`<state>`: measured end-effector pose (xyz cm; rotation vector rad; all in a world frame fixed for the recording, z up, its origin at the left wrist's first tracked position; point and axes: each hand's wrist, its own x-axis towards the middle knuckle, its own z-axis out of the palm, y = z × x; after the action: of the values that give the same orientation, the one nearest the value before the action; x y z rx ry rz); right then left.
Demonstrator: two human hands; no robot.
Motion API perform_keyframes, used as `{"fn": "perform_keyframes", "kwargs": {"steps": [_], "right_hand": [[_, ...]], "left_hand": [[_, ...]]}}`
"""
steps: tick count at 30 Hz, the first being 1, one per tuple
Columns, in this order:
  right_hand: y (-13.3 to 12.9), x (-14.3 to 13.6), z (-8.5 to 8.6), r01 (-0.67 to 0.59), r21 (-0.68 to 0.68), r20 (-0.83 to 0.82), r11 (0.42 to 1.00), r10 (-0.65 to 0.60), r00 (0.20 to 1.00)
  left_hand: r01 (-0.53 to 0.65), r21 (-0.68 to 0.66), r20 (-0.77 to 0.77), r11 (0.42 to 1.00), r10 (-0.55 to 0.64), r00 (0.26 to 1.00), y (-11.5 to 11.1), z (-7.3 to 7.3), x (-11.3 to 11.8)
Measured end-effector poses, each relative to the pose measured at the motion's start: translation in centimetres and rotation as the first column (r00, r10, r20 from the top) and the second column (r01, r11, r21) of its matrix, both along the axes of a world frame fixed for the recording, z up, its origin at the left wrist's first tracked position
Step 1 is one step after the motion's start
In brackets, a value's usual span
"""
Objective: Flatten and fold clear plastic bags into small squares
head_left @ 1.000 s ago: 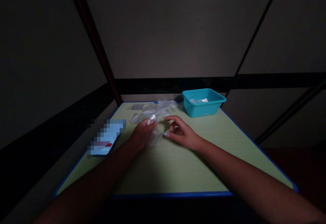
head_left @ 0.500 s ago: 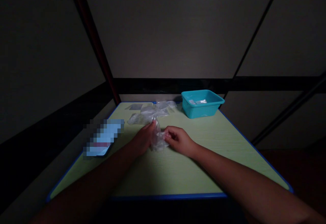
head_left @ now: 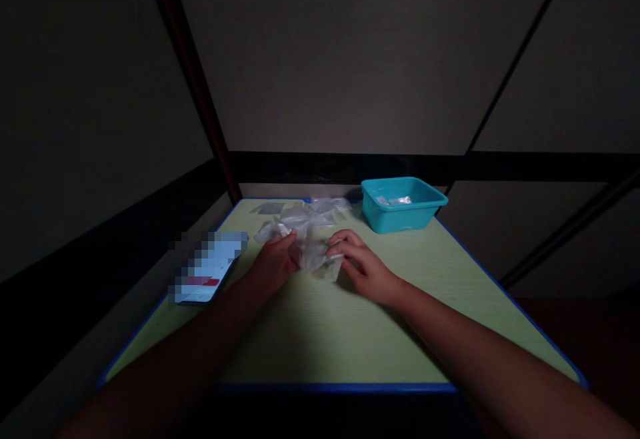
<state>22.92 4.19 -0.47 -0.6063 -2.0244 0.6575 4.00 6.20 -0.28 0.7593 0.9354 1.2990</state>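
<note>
Fingers of the left hand [head_left: 275,262] pinched a clear plastic bag [head_left: 314,258], left and nearside of the turquoise tub [head_left: 403,218]; whether the right hand's [head_left: 367,271] half-curled fingers gripped it was indeterminate. The film appeared light, limp and slippery, probably best held by its edges. Both hands angled inward, nearside of the tub.

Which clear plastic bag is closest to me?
The front bag, between the left hand and right hand; the other bags lie farther back on the table.

Bare arms [head_left: 460,339] extended forward, left hand [head_left: 275,264] pinching, right hand [head_left: 369,271] loosely curved
</note>
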Motion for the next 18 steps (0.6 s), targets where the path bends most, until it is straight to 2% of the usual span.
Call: {"fn": "perform_keyframes", "kwargs": {"steps": [2,4,6,8,10,11,13,15,18], "right_hand": [[-0.4,-0.2,-0.2,-0.134,-0.023,0.12,0.991,0.136,0.983],[-0.4,-0.2,-0.5,-0.165,-0.046,0.189,0.985,0.171,0.967],[0.0,0.0,-0.6,-0.095,-0.04,0.176,0.995,0.1,0.979],[0.5,0.2,-0.4,0.026,-0.056,0.091,0.998,-0.02,0.996],[0.9,0.3,-0.3,0.127,-0.148,-0.004,0.981,-0.129,0.992],[0.9,0.3,-0.4,0.138,-0.218,-0.04,0.966,-0.15,0.988],[1.0,0.0,-0.7,0.061,-0.363,-0.094,0.93,-0.102,0.99],[0.9,-0.3,-1.2,-0.061,-0.455,-0.142,0.888,-0.005,0.99],[0.9,-0.7,-1.9,-0.126,-0.505,-0.187,0.854,0.034,0.982]], "left_hand": [[-0.059,0.047,-0.005,0.997,0.059,0.998,0.3,-0.2,-0.3],[-0.095,0.061,-0.019,0.994,0.096,0.995,0.5,-0.2,-0.5],[-0.1,0.06,-0.045,0.993,0.103,0.994,0.5,0.1,-0.7],[-0.051,0.045,-0.091,0.998,0.055,0.994,0.3,0.3,-0.6],[0.038,0.027,-0.132,0.999,-0.034,0.991,-0.1,0.3,-0.3],[0.1,0.024,-0.145,0.995,-0.095,0.985,-0.3,0.2,-0.1],[0.226,0.04,-0.172,0.973,-0.216,0.961,-0.7,-0.1,0.3],[0.298,0.074,-0.242,0.952,-0.273,0.931,-0.9,-0.3,0.6],[0.264,0.095,-0.308,0.96,-0.224,0.925,-1.0,-0.6,0.7]]}}
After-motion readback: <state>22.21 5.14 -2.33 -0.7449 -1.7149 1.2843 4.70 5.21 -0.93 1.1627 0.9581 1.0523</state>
